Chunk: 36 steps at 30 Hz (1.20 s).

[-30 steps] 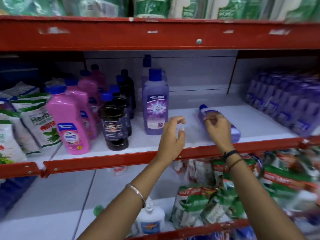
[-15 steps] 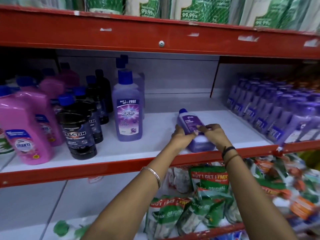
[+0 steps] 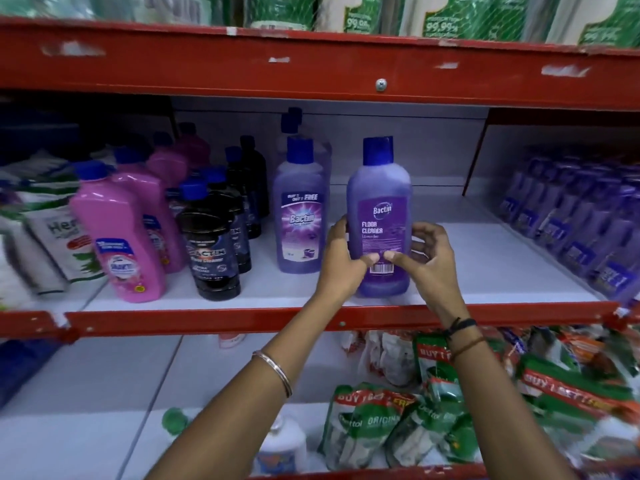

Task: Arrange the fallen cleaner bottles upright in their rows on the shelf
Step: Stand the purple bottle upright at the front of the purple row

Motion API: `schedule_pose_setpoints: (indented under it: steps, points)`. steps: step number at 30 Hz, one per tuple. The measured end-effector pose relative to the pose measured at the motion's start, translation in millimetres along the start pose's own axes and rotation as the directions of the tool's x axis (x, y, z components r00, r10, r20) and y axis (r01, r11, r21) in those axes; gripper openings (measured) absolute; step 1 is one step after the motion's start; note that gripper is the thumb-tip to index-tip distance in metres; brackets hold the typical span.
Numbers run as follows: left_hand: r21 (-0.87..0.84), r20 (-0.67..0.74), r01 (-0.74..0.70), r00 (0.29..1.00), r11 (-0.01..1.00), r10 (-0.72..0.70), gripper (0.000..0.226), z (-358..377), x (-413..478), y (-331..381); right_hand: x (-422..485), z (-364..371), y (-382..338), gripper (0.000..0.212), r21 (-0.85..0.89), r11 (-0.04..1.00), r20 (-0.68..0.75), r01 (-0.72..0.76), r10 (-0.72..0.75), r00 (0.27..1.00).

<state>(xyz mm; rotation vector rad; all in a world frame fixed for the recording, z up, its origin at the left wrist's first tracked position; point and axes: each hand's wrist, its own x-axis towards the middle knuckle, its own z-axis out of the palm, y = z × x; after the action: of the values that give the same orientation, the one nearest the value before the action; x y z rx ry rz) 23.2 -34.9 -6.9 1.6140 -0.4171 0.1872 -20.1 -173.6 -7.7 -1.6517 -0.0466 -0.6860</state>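
left hand [image 3: 341, 261] fingers grasp purple bottle [image 3: 379, 216] | right hand [image 3: 427, 259] likewise | bottle upright on shelf [image 3: 485, 271]

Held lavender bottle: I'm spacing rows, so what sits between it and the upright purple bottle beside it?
Only the left hand; otherwise bare white shelf, head view.

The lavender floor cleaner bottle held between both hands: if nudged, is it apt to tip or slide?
The lavender floor cleaner bottle looks tall for its base, so a push near the blue cap would probably tip it. It appears full, so likely heavy and steadier low down. Its smooth plastic may slide on the white shelf.
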Motion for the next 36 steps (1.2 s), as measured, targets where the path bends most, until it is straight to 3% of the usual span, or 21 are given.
schedule_pose_setpoints:
  steps: [8,15,20,25,28,32,36]
  points:
    - [0.124,-0.148,-0.097,0.982,0.988,0.115,0.075,-88.4,-28.0,-3.2,-22.6,87.1,-5.4,0.056,0.114,0.993,0.099,0.033,-0.045,0.994]
    - [0.175,-0.135,-0.087,0.985,0.981,0.112,0.073,-112.3,-37.9,-11.1,-39.1,112.5,3.1,0.052,0.16,0.987,0.101,0.023,-0.039,0.994]
    - [0.226,-0.114,-0.111,0.984,0.968,0.139,0.045,-116.1,-39.7,-9.1,-40.2,108.6,6.0,0.043,0.048,0.998,0.009,0.042,-0.043,0.999]
    - [0.124,-0.089,-0.116,0.988,0.986,0.127,0.028,-124.7,-42.8,-13.2,-41.1,106.1,6.2,0.037,0.031,0.999,0.056,0.034,-0.036,0.998]
    - [0.067,-0.04,-0.084,0.995,0.994,0.087,0.038,-125.7,-40.6,-10.4,-44.3,110.6,1.9,0.039,0.048,0.999,0.118,0.015,-0.021,0.993]
    - [0.264,-0.101,-0.107,0.985,0.959,0.138,0.068,-108.0,-40.4,-8.4,-43.6,116.3,-1.5,0.053,0.073,0.997,0.212,-0.017,0.001,0.977]
    - [0.265,-0.09,-0.104,0.987,0.959,0.132,0.063,-105.1,-39.7,-16.6,-37.9,118.0,-1.5,0.049,0.09,0.995,0.153,-0.048,0.034,0.988]
